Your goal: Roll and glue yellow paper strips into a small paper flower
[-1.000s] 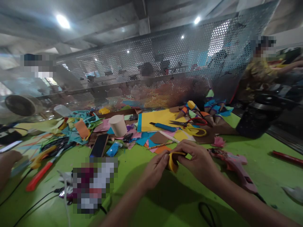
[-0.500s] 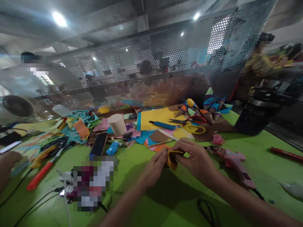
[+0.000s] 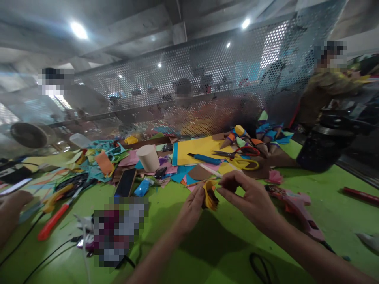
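Note:
My left hand (image 3: 192,204) pinches a curled piece of yellow paper (image 3: 211,196) between thumb and fingers, above the green table. The paper bends into a rounded, petal-like form with a darker lower edge. Just right of it is my right hand (image 3: 245,193), its thumb and index finger bent and a little apart, with nothing visible between them. A pink glue gun (image 3: 300,205) lies to the right of that hand. Beyond both hands are a blue utility knife (image 3: 205,159) and yellow-handled scissors (image 3: 244,162), resting on yellow paper sheets (image 3: 186,152).
Another person's hand (image 3: 12,205) is at the left edge, near a yellow-and-black glue gun (image 3: 57,197) and red-handled tool (image 3: 55,223). A phone (image 3: 126,183), cream paper roll (image 3: 148,158) and paper scraps (image 3: 103,161) lie beyond. A dark tumbler (image 3: 322,146) stands right.
My right hand has come off the yellow paper and moved slightly right. The paper stays in my left hand, now turned and showing more of its yellow side.

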`<state>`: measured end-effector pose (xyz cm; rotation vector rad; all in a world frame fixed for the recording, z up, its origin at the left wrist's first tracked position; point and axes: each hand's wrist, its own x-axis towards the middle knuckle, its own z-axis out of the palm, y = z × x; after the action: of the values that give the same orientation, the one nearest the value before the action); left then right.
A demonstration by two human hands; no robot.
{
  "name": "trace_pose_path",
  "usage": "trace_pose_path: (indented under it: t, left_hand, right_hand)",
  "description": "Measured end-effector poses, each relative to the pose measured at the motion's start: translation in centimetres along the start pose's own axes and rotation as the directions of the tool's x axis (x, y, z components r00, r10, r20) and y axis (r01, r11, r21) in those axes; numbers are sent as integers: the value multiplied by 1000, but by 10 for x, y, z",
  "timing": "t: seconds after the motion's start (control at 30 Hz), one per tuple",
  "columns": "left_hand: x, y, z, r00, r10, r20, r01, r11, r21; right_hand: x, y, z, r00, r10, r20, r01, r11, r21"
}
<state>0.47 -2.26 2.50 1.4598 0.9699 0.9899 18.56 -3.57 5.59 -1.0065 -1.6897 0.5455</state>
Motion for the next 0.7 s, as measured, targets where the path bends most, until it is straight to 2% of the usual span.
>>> trace_pose_path:
  t: [0.13,0.23,0.43,0.6,0.7]
  left_hand:
    - [2,0,-2,999,7,-31,-6,1000,25]
    - [2,-3,-1,999,-1,-33,2,1000,27]
    - [2,-5,-3,999,16,40,-17,1000,24]
    - [3,-5,1,998,62,33,-63,998,27]
    - [11,-10,2,999,51,15,-52,999,6]
  right_hand:
    - [0,-4,0,977,-80,195,91,995,-49]
    - [0,-6,2,959,-108,263,130,989,-68]
    - [2,2,7,977,-82,199,102,990,-97]
    - [-3,14,1,976,-130,176,148,985,-91]
    - [-7,22,-5,982,-186,31,189,969,-157]
